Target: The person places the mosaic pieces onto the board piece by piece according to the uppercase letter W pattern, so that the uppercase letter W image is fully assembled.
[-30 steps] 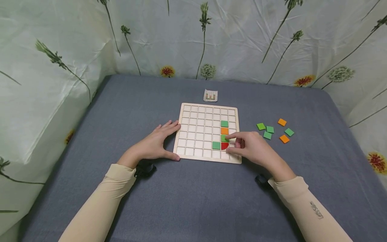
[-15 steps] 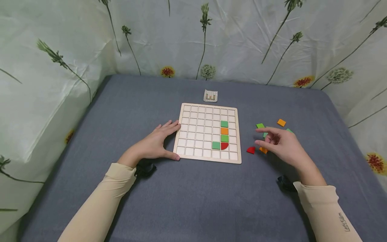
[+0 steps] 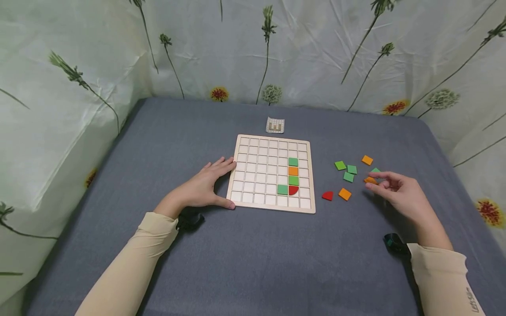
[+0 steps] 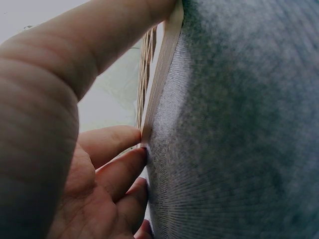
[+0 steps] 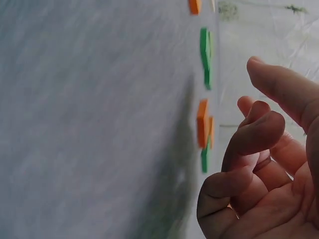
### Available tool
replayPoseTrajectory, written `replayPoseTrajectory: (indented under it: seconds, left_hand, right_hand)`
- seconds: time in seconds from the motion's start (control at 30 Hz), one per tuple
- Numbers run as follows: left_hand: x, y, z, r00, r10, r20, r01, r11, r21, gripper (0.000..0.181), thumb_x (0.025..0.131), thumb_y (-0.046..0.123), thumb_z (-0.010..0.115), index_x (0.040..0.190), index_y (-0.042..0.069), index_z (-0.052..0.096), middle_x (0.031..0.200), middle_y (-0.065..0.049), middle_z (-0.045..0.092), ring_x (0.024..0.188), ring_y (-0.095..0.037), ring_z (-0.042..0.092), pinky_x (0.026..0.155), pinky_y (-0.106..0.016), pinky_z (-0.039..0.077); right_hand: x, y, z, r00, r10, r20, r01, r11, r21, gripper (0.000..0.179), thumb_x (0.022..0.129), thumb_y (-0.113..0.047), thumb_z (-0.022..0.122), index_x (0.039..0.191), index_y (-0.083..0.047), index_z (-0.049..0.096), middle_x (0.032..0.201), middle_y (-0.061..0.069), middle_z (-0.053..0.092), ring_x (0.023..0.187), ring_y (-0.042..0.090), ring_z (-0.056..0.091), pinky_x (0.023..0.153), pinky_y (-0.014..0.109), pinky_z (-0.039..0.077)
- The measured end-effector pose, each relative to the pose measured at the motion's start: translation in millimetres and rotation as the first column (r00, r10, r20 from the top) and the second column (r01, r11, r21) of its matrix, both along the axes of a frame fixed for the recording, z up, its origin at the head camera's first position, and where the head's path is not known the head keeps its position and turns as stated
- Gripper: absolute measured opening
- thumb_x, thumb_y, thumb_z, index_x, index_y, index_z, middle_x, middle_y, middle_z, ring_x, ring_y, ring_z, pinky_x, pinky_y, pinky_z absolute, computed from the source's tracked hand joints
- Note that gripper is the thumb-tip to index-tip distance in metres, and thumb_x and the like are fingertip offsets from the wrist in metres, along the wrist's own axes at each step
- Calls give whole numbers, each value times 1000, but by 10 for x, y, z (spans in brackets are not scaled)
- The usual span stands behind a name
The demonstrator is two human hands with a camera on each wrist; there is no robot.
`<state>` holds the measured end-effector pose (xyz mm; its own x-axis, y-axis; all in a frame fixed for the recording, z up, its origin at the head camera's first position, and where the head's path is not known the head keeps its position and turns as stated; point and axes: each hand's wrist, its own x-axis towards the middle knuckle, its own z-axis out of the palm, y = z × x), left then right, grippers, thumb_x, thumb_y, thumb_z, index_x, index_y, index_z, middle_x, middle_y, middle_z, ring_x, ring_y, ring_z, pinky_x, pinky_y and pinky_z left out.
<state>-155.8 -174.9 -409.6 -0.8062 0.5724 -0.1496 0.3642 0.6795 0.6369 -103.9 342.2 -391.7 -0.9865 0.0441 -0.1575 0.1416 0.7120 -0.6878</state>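
A pale wooden grid board lies on the table. My left hand rests at its left edge, fingers and thumb spread; in the left wrist view the fingertips meet the board's edge. Set in its right columns are a green tile, an orange tile, a light green tile, a red rounded tile and another green tile. My right hand hovers by a loose orange tile, thumb and index finger apart. The right wrist view shows nothing held.
Loose on the cloth right of the board lie several green tiles, a far orange tile, a nearer orange tile and a red rounded tile. A small pattern card lies behind the board. A flowered curtain hangs beyond the table.
My right hand has left the board's tiles and moved right, over the loose pieces. The loose red tile and nearer orange tile, hidden at first, now show. My left hand stays put.
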Motion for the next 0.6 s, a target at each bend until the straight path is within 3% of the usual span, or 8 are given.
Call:
replayPoseTrajectory:
  seconds: [0.27,0.6]
  left_hand:
    - [0,1,-3,1000,-2,0,2,1000,-5,120,77,42,98,170,9,30,181,-11,21,170,-35,9,135,-64,5]
    - [-11,14,-11,1000,5,10,-5,1000,-13,121,77,41,98,171,11,29,181,-7,19,170,-31,8,137,-60,3]
  right_hand:
    - [20,98,-69,999,-30,34,29,1000,4,58,100,-43,76,139,-1,64,75,-18,57,69,3,47,60,28,38]
    - [-15,97,-96,999,1,42,-3,999,50,58,100,-42,77,139,-1,65,75,-14,63,67,6,48,59,30,37]
